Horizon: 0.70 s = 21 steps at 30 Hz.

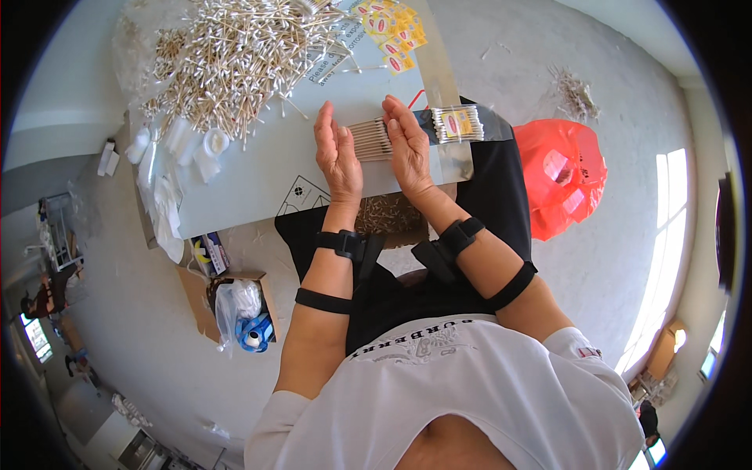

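Observation:
Between my two palms lies a flat row of cotton swabs on the light table. My left hand stands on edge at the row's left end, fingers stretched out and pointing away from me. Across from it, my right hand is at the right end, its fingers also straight. The swab tips at both ends are mostly hidden by the hands. Just right of my right hand lies a clear pack of swabs with a yellow label. A big loose heap of cotton swabs covers the table's far left.
Yellow-and-white label cards lie at the table's far edge. White rolls sit at the left. Under the table is a box of swabs; another cardboard box stands left. A red plastic bag is on the floor at right.

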Available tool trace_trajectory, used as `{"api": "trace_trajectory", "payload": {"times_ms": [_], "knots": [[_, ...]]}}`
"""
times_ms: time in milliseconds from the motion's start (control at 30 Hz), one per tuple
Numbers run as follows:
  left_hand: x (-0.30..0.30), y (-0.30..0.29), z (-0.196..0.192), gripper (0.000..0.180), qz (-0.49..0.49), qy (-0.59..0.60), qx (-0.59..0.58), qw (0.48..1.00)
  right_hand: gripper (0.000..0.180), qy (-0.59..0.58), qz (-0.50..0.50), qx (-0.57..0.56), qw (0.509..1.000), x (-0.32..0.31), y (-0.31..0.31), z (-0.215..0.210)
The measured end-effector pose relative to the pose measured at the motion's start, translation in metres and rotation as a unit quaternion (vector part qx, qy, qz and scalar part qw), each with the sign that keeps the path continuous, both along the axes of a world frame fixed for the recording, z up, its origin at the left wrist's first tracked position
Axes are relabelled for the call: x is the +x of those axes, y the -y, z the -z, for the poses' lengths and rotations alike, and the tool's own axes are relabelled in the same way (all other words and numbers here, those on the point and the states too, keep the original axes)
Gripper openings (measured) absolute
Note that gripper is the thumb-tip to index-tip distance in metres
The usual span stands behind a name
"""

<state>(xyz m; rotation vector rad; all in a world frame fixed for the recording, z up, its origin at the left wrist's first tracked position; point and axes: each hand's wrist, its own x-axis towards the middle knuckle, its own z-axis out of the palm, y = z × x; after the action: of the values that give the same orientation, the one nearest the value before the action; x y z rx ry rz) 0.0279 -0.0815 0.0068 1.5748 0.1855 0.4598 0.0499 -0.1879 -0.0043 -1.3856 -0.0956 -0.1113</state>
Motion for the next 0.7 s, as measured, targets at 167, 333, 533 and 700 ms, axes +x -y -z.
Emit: {"api": "trace_trajectory", "payload": {"times_ms": [167,333,533,700], "knots": [[-0.017,-0.011,-0.017,0.066,0.073,-0.047,0.398,0.913,0.026,0.005,-0.006,-0.099,0.995,0.0,0.036,-0.012],[-0.031,-0.012,-0.02,0.086,0.136,-0.109,0.56,0.81,0.01,0.086,-0.053,-0.305,0.947,-0.012,0.049,-0.026],[-0.032,-0.012,-0.016,0.089,0.131,-0.118,0.577,0.797,0.01,0.154,-0.066,-0.377,0.911,-0.014,0.048,-0.025],[-0.032,-0.012,-0.014,0.088,0.125,-0.113,0.58,0.797,0.007,0.158,-0.06,-0.385,0.907,-0.015,0.047,-0.024]]}}
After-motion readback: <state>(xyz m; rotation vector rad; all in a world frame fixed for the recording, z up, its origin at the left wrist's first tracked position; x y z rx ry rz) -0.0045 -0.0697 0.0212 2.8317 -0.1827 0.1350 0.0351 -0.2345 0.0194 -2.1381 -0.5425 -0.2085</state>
